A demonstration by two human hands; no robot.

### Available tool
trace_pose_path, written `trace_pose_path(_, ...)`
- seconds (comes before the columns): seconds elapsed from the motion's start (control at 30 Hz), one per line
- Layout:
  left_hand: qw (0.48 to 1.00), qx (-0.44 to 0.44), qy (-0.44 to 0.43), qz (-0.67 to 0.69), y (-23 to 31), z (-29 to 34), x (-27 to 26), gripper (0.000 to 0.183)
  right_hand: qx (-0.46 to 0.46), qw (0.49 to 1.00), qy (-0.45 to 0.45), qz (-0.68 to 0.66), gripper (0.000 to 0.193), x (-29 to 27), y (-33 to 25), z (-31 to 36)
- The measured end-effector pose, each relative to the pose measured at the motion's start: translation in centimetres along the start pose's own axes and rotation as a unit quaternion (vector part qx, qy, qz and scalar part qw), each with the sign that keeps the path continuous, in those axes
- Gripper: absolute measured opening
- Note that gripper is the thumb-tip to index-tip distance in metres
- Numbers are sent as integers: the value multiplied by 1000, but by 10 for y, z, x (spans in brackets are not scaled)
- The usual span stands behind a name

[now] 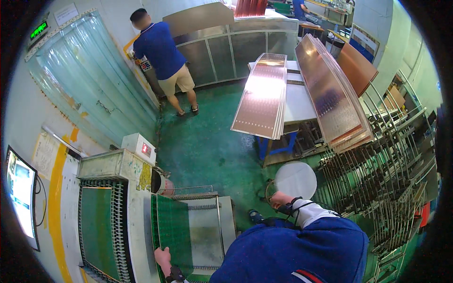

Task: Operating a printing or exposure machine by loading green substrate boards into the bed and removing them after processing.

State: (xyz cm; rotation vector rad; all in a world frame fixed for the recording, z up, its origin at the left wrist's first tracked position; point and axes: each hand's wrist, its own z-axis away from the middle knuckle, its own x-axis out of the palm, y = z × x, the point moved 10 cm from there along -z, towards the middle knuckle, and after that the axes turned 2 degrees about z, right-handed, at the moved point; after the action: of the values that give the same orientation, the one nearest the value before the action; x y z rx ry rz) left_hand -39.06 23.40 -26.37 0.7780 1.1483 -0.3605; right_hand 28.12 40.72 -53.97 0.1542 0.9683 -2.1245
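Note:
At the lower left, my left hand is closed at the near edge of a green panel, thumb and fingers pinching it. Several such panels seem to stand together in a metal rack with coiled-spring rails. My right hand is out to the right, its fingers curled, beside a round white stool top. What lies inside those fingers, if anything, is hidden.
A conveyor opening with another green panel is at the left. Copper-coloured sheets lie on a table ahead; wire racks crowd the right. A co-worker stands by the far wall. A white box sits on the machine.

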Motion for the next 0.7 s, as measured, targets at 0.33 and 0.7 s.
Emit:
trace_pose_path(0.33, 999, -16, 5, -32, 35, 15, -17, 28, -174, 962, 34, 208, 20, -6, -15, 2)
trace_pose_path(0.7, 1000, -21, 3, -20, 34, 16, -17, 26, -101, 982, 4, 162, 17, -12, -15, 14)
